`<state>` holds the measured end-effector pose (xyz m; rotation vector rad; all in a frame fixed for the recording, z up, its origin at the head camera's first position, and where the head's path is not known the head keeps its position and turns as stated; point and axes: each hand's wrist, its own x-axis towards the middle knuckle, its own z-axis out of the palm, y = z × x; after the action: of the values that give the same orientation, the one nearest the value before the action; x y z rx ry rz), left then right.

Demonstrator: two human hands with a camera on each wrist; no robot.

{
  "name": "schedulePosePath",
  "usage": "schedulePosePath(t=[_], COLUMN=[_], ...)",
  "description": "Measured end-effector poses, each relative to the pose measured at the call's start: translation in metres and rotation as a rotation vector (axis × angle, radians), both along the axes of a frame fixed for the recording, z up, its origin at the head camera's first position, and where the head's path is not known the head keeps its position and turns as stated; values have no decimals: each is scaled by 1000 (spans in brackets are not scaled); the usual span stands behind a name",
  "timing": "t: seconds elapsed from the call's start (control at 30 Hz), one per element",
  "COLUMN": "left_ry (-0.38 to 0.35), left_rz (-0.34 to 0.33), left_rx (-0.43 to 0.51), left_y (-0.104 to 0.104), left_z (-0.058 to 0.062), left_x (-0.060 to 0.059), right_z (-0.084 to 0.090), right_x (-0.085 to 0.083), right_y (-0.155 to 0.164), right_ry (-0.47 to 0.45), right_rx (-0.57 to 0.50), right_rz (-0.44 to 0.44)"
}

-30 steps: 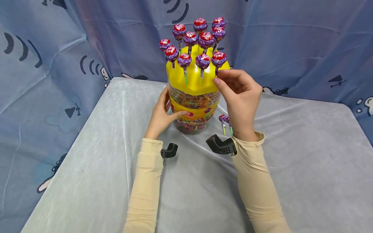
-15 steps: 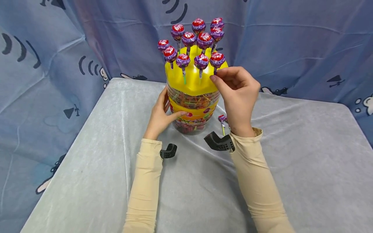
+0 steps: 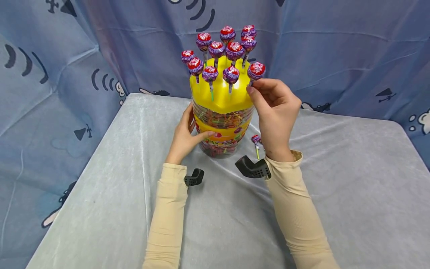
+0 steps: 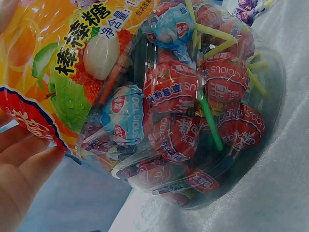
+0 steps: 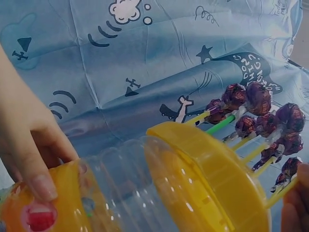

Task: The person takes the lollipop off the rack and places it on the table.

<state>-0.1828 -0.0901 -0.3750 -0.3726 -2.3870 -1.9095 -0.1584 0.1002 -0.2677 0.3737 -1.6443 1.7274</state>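
- From the head view, my left hand (image 3: 184, 137) steadies a clear candy jar (image 3: 224, 118) toward the far side of a grey-draped table (image 3: 111, 179), fingers wrapped around its left side and thumb against the label (image 3: 226, 131).
- At the right edge of the jar's yellow lid (image 3: 220, 100), my right hand (image 3: 278, 112) pinches the stick of a purple-and-red lollipop (image 3: 256, 71) between thumb and forefinger; other lollipops (image 3: 210, 74) stand upright across the lid. A loose lollipop (image 3: 256, 139) lies on the cloth, right of the jar.
- The left wrist view shows red- and blue-wrapped candies (image 4: 172, 89) inside the jar, my fingers against its label.
- In the right wrist view, the pinched yellow stick (image 5: 280, 194) reaches the lid's rim; whether it is seated I cannot tell.
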Motion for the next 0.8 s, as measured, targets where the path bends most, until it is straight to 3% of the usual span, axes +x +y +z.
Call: schedulePosePath(t=[0.4, 0.8], left_ry=[-6, -16], left_rz=[7, -5], left_rx=[-22, -1], left_y=[0, 0], left_z=[1, -1], left_x=[0, -1], right_z=[1, -15], right_x=[4, 10], right_y=[10, 32], right_ry=[-10, -51], right_rx=[-152, -189], right_rz=[112, 135])
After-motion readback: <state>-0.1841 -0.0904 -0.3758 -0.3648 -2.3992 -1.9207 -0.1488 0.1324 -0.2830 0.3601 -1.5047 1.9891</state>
